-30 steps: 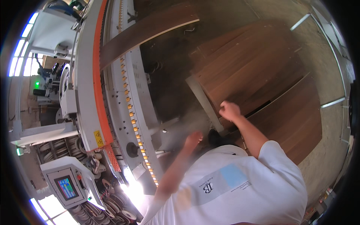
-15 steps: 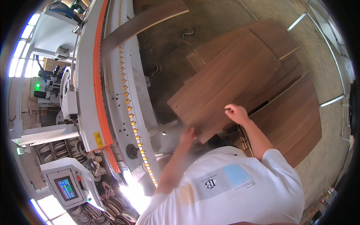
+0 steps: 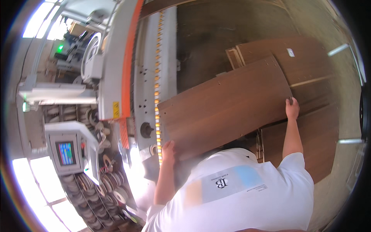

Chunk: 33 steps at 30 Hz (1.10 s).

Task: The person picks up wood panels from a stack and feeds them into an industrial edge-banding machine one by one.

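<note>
I hold a large brown wood panel (image 3: 228, 104) flat in front of me, its left end next to the machine's roller strip (image 3: 157, 77). My left hand (image 3: 168, 149) grips the panel's near left corner. My right hand (image 3: 292, 108) clasps its right edge, arm stretched out. The panel has small drilled holes on its face. My white shirt (image 3: 239, 193) fills the lower middle of the view.
A stack of similar brown panels (image 3: 309, 73) lies to the right, under the held one. On the left runs a long grey machine with an orange stripe (image 3: 127, 65), a control screen (image 3: 65, 152) and reels of edge tape (image 3: 108, 189) below it.
The panel has come up off the stack and swung left toward the machine. My hands have spread apart, one to each of its ends.
</note>
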### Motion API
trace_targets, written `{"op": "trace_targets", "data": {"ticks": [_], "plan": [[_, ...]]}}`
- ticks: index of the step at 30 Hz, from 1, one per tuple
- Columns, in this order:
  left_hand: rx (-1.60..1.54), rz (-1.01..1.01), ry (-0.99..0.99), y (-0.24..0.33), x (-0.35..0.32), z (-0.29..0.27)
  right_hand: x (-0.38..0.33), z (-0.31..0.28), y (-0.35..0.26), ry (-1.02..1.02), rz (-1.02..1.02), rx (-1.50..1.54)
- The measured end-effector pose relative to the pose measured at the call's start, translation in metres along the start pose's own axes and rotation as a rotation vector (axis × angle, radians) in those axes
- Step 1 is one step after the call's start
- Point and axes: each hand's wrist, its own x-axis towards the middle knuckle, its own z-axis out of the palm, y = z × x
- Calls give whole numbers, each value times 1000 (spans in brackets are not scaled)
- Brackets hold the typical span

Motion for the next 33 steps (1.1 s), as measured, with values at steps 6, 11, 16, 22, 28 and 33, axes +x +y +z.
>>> {"op": "trace_targets", "data": {"ticks": [6,11,16,22,28,33], "plan": [[-353,93,230,18,-31,-55,-5,67,17,-445,63,60],[-139,287,562,-43,8,-113,-36,110,7,-578,40,156],[254,405,760,-81,20,-157,-101,62,-42,-749,203,173],[617,470,901,-91,18,-206,-210,5,-67,-555,134,231],[842,843,747,-102,-6,-202,-299,-26,-54,-620,160,240],[904,1015,604,-116,-22,-185,-374,-39,-47,-568,164,333]]}}
